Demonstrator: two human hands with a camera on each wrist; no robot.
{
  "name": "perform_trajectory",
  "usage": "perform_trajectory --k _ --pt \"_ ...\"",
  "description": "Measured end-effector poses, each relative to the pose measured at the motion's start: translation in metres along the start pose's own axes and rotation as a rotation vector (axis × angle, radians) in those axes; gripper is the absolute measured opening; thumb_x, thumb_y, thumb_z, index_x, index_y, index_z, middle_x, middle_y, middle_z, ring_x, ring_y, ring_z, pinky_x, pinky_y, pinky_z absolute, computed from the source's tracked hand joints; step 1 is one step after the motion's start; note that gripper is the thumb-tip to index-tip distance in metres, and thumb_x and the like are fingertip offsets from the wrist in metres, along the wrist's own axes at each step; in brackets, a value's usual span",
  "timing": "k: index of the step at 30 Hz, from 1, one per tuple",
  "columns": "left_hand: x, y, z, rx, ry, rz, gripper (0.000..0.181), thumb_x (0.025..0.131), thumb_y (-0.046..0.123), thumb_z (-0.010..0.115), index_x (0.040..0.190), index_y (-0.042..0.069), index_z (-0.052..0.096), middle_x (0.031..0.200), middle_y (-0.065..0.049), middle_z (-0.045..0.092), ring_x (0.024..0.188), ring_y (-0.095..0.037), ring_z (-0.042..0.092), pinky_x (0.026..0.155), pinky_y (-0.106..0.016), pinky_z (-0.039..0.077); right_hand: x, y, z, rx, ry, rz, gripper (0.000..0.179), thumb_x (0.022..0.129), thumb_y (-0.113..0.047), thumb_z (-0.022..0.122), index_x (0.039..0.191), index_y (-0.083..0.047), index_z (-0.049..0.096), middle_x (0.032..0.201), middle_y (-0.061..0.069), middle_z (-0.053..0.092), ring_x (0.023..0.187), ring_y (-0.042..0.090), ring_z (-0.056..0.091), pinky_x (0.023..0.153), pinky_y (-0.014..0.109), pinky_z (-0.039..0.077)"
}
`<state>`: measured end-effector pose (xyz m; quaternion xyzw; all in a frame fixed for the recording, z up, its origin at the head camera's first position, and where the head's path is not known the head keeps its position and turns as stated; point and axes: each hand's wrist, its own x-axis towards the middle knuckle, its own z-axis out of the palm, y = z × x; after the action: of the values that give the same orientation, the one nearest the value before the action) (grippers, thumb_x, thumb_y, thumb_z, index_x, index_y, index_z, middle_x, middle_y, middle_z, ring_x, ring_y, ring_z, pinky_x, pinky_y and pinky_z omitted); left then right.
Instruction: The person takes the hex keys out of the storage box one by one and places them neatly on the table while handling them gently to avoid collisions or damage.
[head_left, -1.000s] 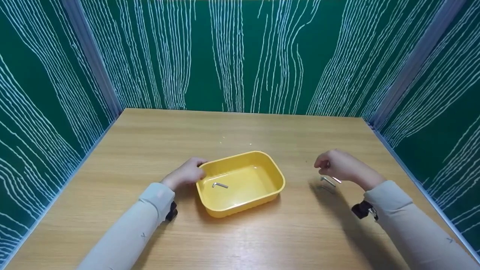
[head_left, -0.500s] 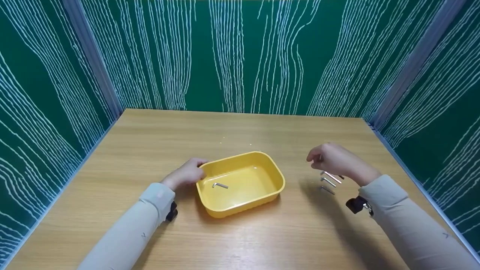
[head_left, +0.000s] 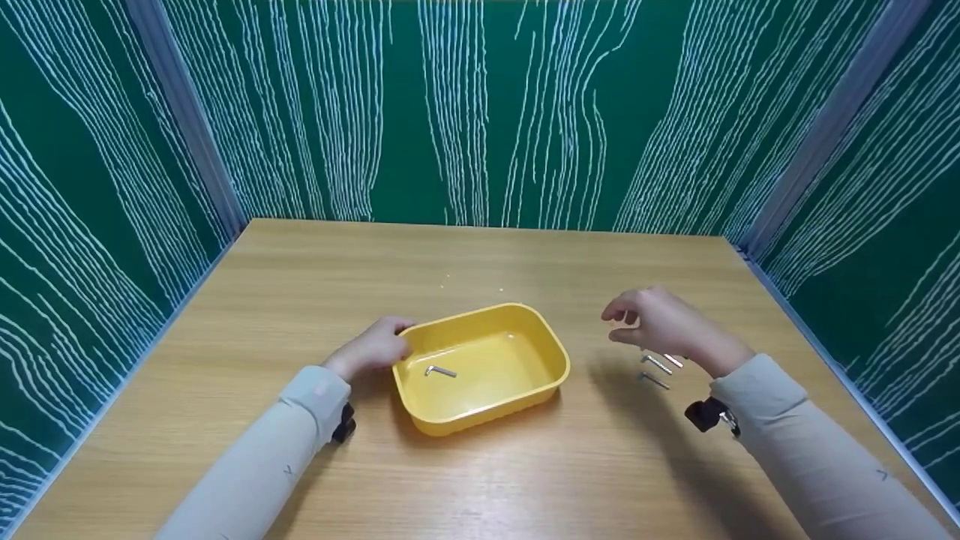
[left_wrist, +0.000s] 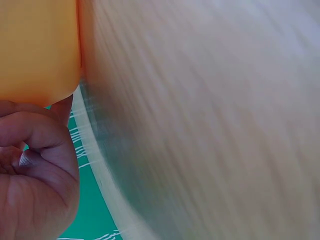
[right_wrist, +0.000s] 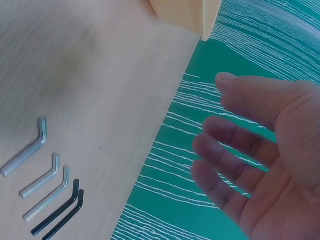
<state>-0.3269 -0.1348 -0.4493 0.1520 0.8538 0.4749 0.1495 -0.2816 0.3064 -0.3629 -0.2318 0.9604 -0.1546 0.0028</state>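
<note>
My left hand [head_left: 375,346] grips the left end of a yellow plastic box [head_left: 502,367], thumb over the rim. A single silver hex key [head_left: 441,371] lies inside on the box's floor. In the left wrist view, curled fingers [left_wrist: 35,127] sit against the box's orange-looking wall [left_wrist: 40,55]. To the right of the box, my right hand [head_left: 660,326] is raised over the table, holding nothing, its fingers spread and slightly bent. Under it lie several L-shaped hex keys; the right wrist view shows silver ones [right_wrist: 42,182] and two black ones [right_wrist: 57,215] in a loose row.
A wooden table [head_left: 480,480] bears everything. Green panels with white streaks [head_left: 450,112] enclose its back and sides. Small pale specks [head_left: 501,289] dot the surface behind the box.
My right hand has shifted a little left, and its curled fingers have spread apart. More of the hex keys below it show. The left hand and box have stayed put.
</note>
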Motion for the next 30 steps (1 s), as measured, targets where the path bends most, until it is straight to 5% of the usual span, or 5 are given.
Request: perform_trajectory --k 6,30 --pt "-0.001 0.0 0.0 -0.017 -0.022 0.027 0.051 0.082 -0.007 0.045 0.126 -0.007 0.071 0.092 -0.005 0.064 0.075 -0.013 0.058 0.067 -0.02 0.05 0.001 -0.004 0.004 0.0 -0.006 0.013 0.034 0.094 -0.011 0.083 0.126 -0.004 0.077 0.124 0.016 0.078 0.111 0.037 0.072 0.097 0.055 0.064" --pt "-0.001 0.001 -0.001 -0.004 -0.018 0.004 0.049 0.084 -0.005 0.048 0.127 -0.003 0.072 0.098 -0.007 0.066 0.083 -0.016 0.06 0.073 -0.022 0.051 0.011 -0.031 0.017 0.034 0.012 -0.079 0.049 0.095 -0.023 0.085 0.141 -0.012 0.071 0.146 0.015 0.069 0.136 0.042 0.064 0.113 0.061 0.053"
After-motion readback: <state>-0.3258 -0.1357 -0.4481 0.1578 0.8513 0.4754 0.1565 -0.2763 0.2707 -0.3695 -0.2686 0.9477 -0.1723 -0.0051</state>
